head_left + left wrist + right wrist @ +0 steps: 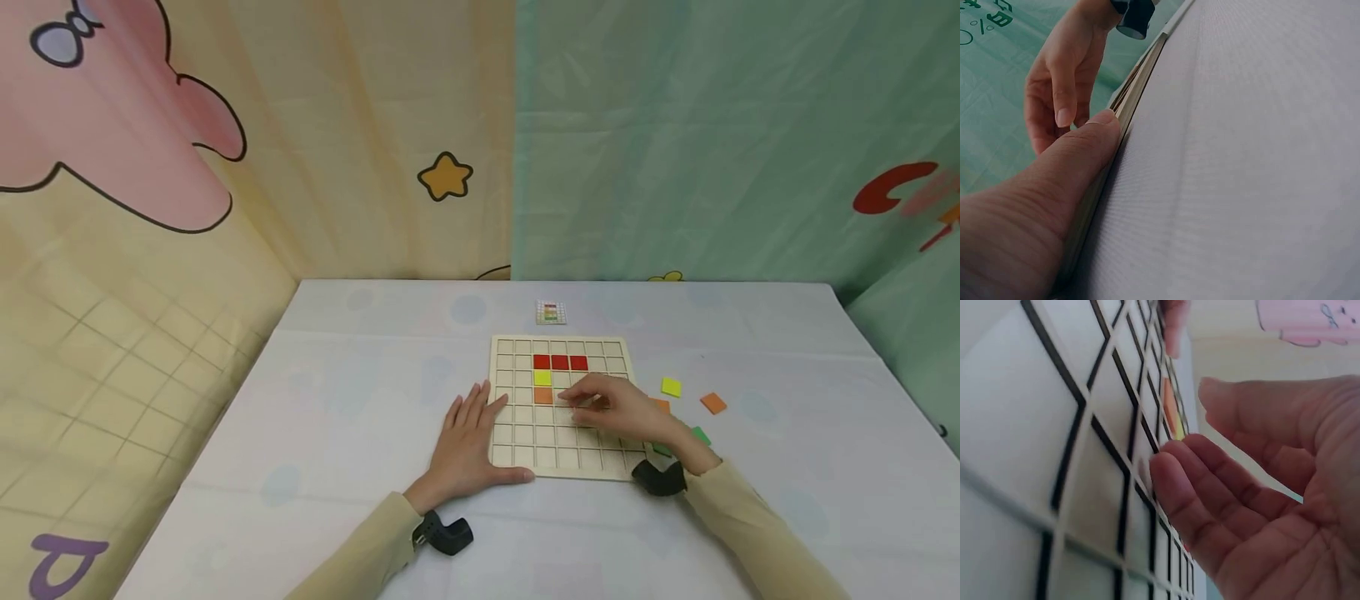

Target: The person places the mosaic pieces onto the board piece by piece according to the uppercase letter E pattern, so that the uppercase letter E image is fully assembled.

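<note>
A cream grid board (525, 457) lies on the table. Three red tiles (560, 362) fill neighbouring cells in an upper row, with a yellow tile (542, 378) and an orange tile (543, 396) below the leftmost. My left hand (467, 450) rests flat at the board's left side, fingers spread; its thumb (1088, 140) touches the near edge. Over the board's middle, right of the orange tile, is my right hand (618, 407). Its fingers (1175, 481) are loosely bent near the grid, the thumb held apart, and no tile shows between them.
Right of the board lie a loose yellow tile (671, 387), an orange tile (713, 403) and a green tile (701, 435); others are partly hidden by the right hand and wrist. A small patterned card (551, 312) sits beyond the board. Printed curtains (360, 167) hang behind the table.
</note>
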Tool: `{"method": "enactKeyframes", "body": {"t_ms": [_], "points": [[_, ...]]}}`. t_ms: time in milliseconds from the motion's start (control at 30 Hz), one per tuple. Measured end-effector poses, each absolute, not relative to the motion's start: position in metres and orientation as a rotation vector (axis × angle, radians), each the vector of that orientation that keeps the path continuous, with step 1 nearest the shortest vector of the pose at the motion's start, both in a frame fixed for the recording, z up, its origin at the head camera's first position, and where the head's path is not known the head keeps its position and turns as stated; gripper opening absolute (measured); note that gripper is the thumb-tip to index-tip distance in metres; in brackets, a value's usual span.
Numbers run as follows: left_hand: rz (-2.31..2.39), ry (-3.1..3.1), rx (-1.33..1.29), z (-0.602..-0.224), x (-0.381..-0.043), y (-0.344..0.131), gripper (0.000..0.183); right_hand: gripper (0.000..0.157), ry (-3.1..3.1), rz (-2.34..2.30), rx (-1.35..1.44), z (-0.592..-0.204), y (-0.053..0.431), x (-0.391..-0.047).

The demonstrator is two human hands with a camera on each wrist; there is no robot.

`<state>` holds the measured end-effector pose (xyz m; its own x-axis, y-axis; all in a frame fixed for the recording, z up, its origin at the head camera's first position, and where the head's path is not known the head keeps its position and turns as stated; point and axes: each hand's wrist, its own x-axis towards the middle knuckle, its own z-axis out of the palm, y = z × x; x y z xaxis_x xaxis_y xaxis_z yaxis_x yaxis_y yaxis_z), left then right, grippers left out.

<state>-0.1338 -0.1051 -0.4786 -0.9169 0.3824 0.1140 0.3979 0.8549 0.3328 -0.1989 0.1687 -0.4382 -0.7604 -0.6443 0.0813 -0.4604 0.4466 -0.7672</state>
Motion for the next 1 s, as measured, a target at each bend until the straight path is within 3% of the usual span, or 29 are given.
{"method": "enactKeyframes", "body": {"t_ms": [300, 500, 1000], "points": [[-0.553, -2.973, -0.626, -0.478, -0.134, -0.105, 0.111, 0.011, 2.666, -1.065, -0.786, -0.418, 0.226, -0.198], [-0.551, -2.977, -0.631, -0.479, -0.134, -0.105, 0.111, 0.019, 2.718, -0.898, -0.619, -0.414, 0.250, -0.202], [-0.550, -2.978, -0.636, -0.479, -0.133, -0.104, 0.111, 0.016, 2.749, -0.856, -0.487, -0.423, 0.249, -0.205]]}}
